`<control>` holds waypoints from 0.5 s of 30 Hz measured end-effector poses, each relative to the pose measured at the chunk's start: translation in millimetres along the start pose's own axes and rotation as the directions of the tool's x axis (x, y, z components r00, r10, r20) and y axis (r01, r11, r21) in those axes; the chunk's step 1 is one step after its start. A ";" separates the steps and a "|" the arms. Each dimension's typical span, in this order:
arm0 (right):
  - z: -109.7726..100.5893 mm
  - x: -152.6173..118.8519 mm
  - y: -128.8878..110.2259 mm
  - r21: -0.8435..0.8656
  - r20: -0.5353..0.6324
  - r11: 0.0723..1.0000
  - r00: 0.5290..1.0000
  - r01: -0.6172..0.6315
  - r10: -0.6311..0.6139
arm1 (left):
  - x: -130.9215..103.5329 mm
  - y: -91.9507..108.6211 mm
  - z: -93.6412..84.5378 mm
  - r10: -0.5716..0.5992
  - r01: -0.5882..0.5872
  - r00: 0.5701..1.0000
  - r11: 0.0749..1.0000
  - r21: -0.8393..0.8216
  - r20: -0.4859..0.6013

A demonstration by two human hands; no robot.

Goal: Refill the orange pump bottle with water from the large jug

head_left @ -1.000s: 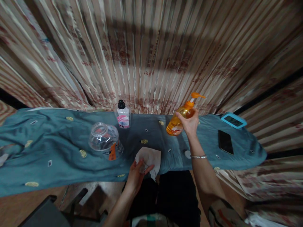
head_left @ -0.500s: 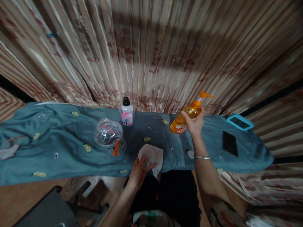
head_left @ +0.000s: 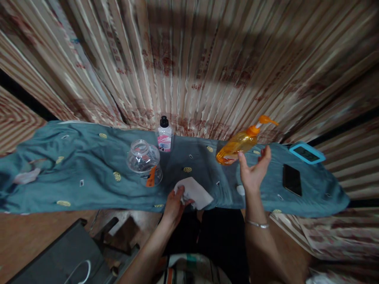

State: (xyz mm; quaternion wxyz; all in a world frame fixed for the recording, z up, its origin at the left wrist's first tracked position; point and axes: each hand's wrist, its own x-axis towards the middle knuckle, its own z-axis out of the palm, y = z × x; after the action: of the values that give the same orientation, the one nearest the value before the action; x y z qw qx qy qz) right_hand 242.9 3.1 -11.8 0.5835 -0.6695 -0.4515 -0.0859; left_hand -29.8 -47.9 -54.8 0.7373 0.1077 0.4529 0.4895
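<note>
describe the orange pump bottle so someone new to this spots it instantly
Below the patterned curtain lies a long blue-green cloth. Right of the cloth's middle, next to the open right hand, is the orange pump bottle. Unlike the clear jar and black-capped bottle to its left, it is amber-orange with a spouted orange pump top.

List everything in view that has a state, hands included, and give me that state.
Left hand: closed on the white wipe
White wipe: held, partly bunched
Right hand: open beside the orange pump bottle
Orange pump bottle: pump head raised
Clear plastic jar: upright, uncapped
Black-capped bottle: upright, capped
Smartphone: flat, screen dark
Blue-framed digital clock: digits showing, unreadable
Teal patterned cloth: spread, wrinkled
</note>
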 end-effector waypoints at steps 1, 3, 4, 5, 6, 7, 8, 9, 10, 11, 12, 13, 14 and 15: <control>-6.1 -16.8 -8.8 0.026 0.038 1.000 0.999 -0.008 0.007 | -0.7 0.2 0.1 0.010 -0.010 1.000 1.000 0.020 0.029; -15.1 -51.9 -24.3 0.090 0.147 0.995 0.989 -0.046 0.032 | -3.2 0.8 1.1 0.019 -0.024 0.997 0.998 0.064 0.076; -17.9 -68.5 -30.6 0.120 0.208 0.990 0.977 -0.080 0.054 | -4.7 1.2 1.8 0.016 -0.023 0.996 0.996 0.087 0.090; -19.8 -83.6 -35.9 0.146 0.251 0.982 0.965 -0.119 0.080 | -6.1 1.8 2.6 0.012 -0.023 0.995 0.994 0.109 0.098; -21.2 -96.7 -40.2 0.166 0.290 0.972 0.950 -0.168 0.114 | -7.5 2.3 3.4 0.009 -0.023 0.995 0.991 0.130 0.102; -22.2 -107.7 -43.8 0.185 0.329 0.959 0.933 -0.215 0.146 | -8.5 2.9 4.3 0.009 -0.024 0.995 0.989 0.149 0.104; -23.0 -116.5 -47.1 0.202 0.374 0.942 0.910 -0.268 0.178 | -9.3 3.5 5.2 0.013 -0.030 0.994 0.986 0.162 0.108; -23.9 -123.2 -50.1 0.219 0.434 0.921 0.877 -0.323 0.204 | -9.9 4.0 6.2 0.021 -0.040 0.993 0.985 0.170 0.115; -24.9 -128.1 -53.0 0.233 0.510 0.895 0.832 -0.379 0.220 | -10.2 4.5 7.1 0.035 -0.056 0.992 0.983 0.172 0.125; -25.8 -131.6 -55.8 0.242 0.592 0.868 0.775 -0.433 0.222 | -10.4 4.8 8.1 0.053 -0.075 0.990 0.983 0.167 0.132; -26.7 -134.0 -58.4 0.242 0.677 0.840 0.705 -0.485 0.212 | -10.6 5.0 8.8 0.071 -0.092 0.988 0.983 0.158 0.136; -27.4 -135.6 -60.4 0.235 0.756 0.813 0.626 -0.533 0.192 | -10.9 5.1 9.4 0.083 -0.103 0.987 0.984 0.147 0.136; -27.8 -136.6 -61.7 0.220 0.820 0.788 0.547 -0.576 0.171 | -11.3 5.2 9.6 0.090 -0.108 0.987 0.985 0.136 0.133; -27.8 -137.4 -61.9 0.202 0.866 0.765 0.476 -0.612 0.153 | -11.9 5.3 9.3 0.089 -0.105 0.988 0.987 0.124 0.126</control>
State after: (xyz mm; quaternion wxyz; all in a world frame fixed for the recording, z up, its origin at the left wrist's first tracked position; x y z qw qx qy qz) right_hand 131.3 -95.6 -48.0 0.4622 -0.5473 -0.5025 0.4841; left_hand -27.3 -52.3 -39.7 0.7297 0.2066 0.4331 0.4871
